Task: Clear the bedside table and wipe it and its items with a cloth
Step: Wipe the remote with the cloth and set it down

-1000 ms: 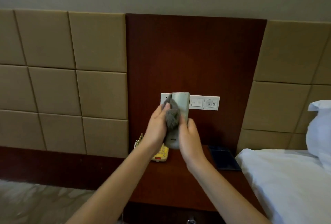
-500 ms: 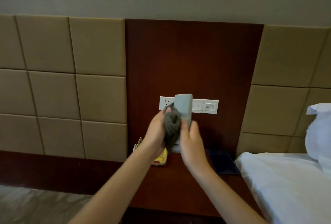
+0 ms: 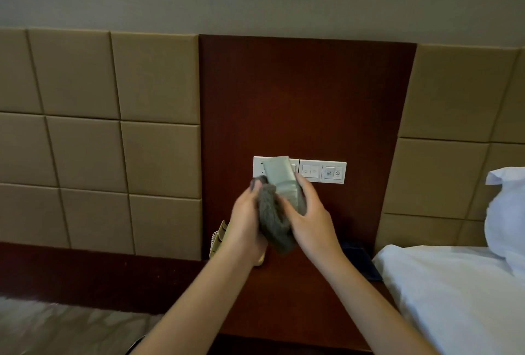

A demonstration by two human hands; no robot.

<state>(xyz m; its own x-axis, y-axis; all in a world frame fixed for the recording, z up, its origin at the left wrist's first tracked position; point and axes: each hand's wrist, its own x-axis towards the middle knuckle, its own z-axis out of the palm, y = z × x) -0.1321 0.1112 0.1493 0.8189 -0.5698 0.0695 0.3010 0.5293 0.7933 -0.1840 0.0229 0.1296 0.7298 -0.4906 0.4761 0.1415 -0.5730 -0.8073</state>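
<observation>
My right hand grips a pale grey-green flat rectangular item, held upright above the dark wooden bedside table. My left hand holds a bunched grey cloth pressed against the item's lower left side. The cloth hangs down between both hands and hides the item's bottom end. A beige telephone sits on the table's back left, mostly hidden by my left wrist. A dark flat object lies at the table's back right.
A white switch and socket panel is set in the wooden wall board behind the hands. A bed with white sheet and pillow borders the table on the right. Padded beige wall panels flank the board; carpet lies lower left.
The item's top has tilted to the left and my right hand has slid up its right side. The cloth has moved lower between the hands. The camera view has shifted slightly.
</observation>
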